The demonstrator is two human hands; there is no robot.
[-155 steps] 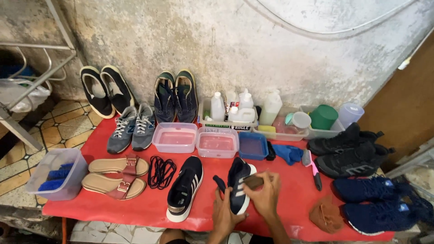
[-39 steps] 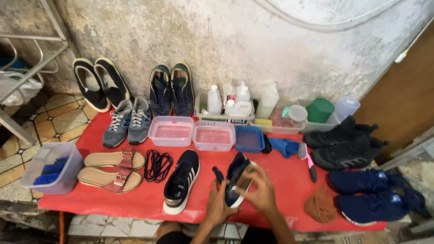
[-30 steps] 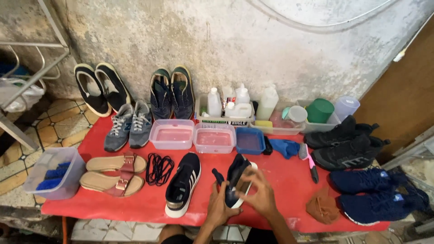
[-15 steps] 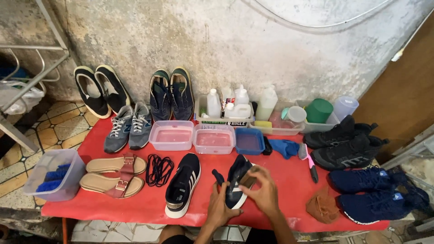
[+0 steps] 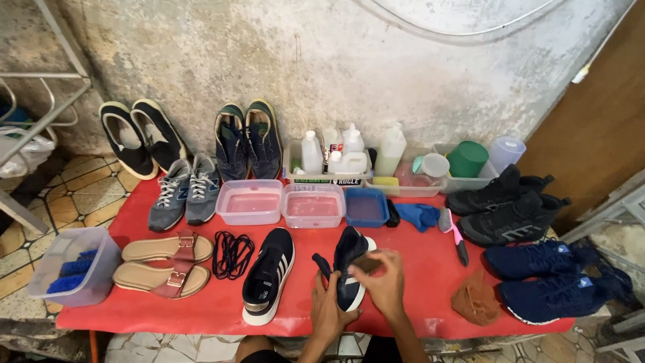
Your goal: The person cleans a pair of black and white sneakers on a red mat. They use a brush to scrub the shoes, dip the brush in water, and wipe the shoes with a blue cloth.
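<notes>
1. The left hand (image 5: 329, 310) comes up from the near edge, fingers curled round the heel and near side of a dark sneaker with white stripes (image 5: 351, 269). This grip is pressed onto the shoe and seems meant to steady it, tipped on its side on the red worktop (image 5: 430, 269).
2. The right hand (image 5: 384, 281) lies over the shoe's upper from the other side, knuckles up and wrist bent down. Its grip is bunched round something small and brownish, perhaps a cloth or brush; I cannot tell which. The pose suggests rubbing the shoe's side while the left hand holds it.
3. Just left of the grip, the matching sneaker (image 5: 269, 275) rests flat on its sole, toe pointing away, apart from the held one.
4. Further left lie a coil of dark laces (image 5: 232, 254) and a pair of tan sandals (image 5: 164, 263), with a clear tub holding something blue (image 5: 70, 267) at the worktop's end.
5. Right of the grip sits a crumpled brown cloth (image 5: 474, 301); beyond it are blue sneakers (image 5: 547, 279) and black sneakers (image 5: 507, 205).
6. Beyond the grip stand two clear basins of pinkish water (image 5: 282, 202) and a blue basin (image 5: 366, 206), within easy reach, with a blue rag (image 5: 416, 215) and a pink-handled brush (image 5: 451, 228) to their right.
7. Farthest off, bottles in a tray (image 5: 336, 158) line the wall, with grey sneakers (image 5: 183, 191) nearby and more shoes leaning against it.
</notes>
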